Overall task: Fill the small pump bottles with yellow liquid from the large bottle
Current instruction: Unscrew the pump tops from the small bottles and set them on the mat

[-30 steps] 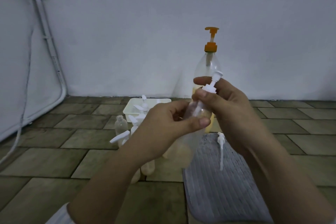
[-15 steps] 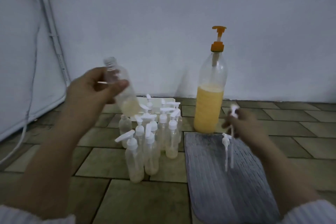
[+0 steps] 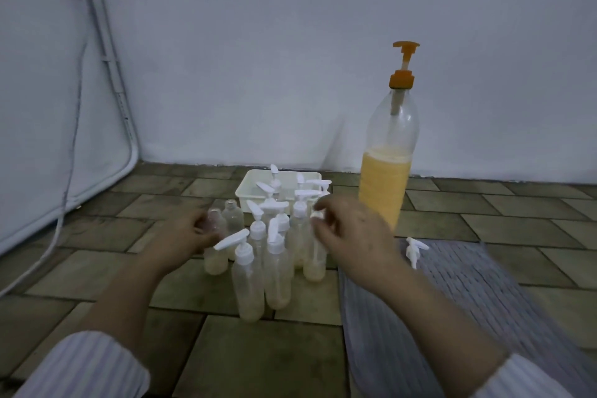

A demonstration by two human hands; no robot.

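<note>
The left hand (image 3: 185, 236) grips an uncapped small bottle (image 3: 214, 242) at the cluster's left edge. The right hand (image 3: 352, 233) hovers over the capped pump bottles (image 3: 274, 255), fingers loosely curled; whether they pinch a pump head is unclear. A nudge could topple these crowded bottles. The large bottle (image 3: 386, 178) stands far right.

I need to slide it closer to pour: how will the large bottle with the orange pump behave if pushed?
The large bottle is tall and narrow, so it probably tips if pushed high. The liquid fills about its lower half, so it is likely fairly heavy and steadier pushed low.
</note>
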